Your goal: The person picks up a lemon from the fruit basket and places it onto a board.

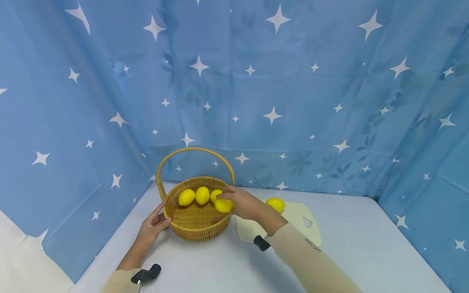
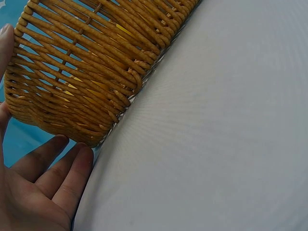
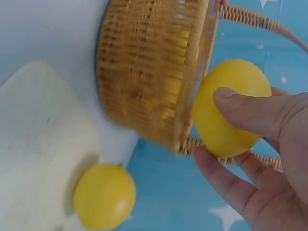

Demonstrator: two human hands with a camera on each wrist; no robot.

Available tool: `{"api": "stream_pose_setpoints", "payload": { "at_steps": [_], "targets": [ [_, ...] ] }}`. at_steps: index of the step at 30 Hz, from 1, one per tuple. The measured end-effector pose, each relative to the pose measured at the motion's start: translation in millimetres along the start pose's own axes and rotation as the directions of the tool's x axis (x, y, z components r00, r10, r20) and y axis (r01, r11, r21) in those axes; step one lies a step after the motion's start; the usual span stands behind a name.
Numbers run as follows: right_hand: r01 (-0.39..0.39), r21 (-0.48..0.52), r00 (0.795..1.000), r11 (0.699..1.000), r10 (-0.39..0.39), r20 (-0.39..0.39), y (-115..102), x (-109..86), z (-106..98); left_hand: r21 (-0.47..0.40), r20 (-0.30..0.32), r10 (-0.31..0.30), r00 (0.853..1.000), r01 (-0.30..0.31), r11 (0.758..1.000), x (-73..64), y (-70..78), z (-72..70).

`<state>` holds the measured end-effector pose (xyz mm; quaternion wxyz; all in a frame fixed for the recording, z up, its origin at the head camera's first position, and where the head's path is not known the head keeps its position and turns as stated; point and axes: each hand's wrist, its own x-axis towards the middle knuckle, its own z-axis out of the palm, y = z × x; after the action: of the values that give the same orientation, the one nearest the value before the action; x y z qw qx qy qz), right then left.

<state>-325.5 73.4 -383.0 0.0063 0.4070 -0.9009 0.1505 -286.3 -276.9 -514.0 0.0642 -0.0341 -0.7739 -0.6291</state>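
A round wicker basket (image 1: 198, 235) with a tall arched handle stands left of centre. Three yellow lemons lie inside along its back, the middle lemon (image 1: 202, 195) among them. My left hand (image 1: 152, 228) holds the basket's left side, thumb by the rim; in the left wrist view several fingertips touch the woven wall (image 2: 86, 67) low down. Over the basket's right rim, my right hand (image 1: 244, 204) grips another lemon (image 3: 231, 110) between thumb and fingers. One more lemon (image 1: 275, 204) rests on the far part of a cream cutting board (image 1: 294, 228).
The board lies right of the basket, partly hidden by my right forearm. A white cloth (image 1: 205, 268) covers the table. Blue star-patterned curtains (image 1: 293, 89) hang close behind the table and along both sides. The handle (image 1: 194, 148) arches above the basket opening.
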Motion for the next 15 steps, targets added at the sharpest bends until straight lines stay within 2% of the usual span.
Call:
{"api": "stream_pose_setpoints", "payload": {
  "at_steps": [7, 15],
  "targets": [
    [-0.046, 0.038, 0.996, 0.998, 0.048, -0.071, 26, -25.1, -8, 0.016, -0.011, -0.039, 0.999, 0.039, 0.999, -1.3, -0.1, 0.8],
    [-0.083, 0.039, 0.989, 0.996, 0.087, -0.121, 52, -51.1, -14, 0.007, -0.01, -0.031, 0.999, 0.031, 1.0, 0.6, 0.2, 1.8]
  ]
}}
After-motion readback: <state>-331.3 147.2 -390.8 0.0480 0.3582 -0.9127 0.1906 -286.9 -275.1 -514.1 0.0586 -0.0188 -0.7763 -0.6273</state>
